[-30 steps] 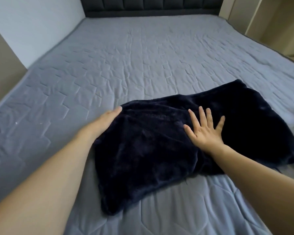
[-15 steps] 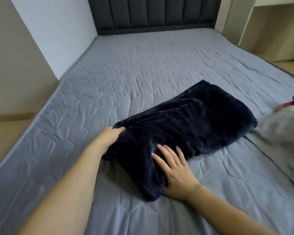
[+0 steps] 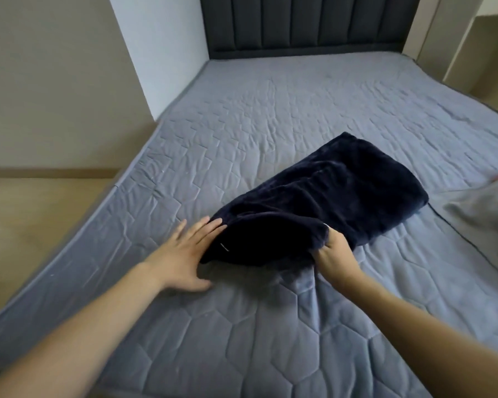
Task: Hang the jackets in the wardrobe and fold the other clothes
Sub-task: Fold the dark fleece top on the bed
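Garment [image 3: 337,196], dark navy, folded, lies on bed [image 3: 270,124]. Right hand [image 3: 332,252] grips its near edge, lifted; left hand [image 3: 184,251], fingers straight, touches its left end.

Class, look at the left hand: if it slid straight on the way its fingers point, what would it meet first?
The left hand points up and right; its fingertips already touch the near end of the folded dark navy garment, so it would probably push into that first.

A grey quilted bed [image 3: 270,133] carries a folded dark garment [image 3: 328,202], with a grey cloth [image 3: 483,222] just right of the garment.
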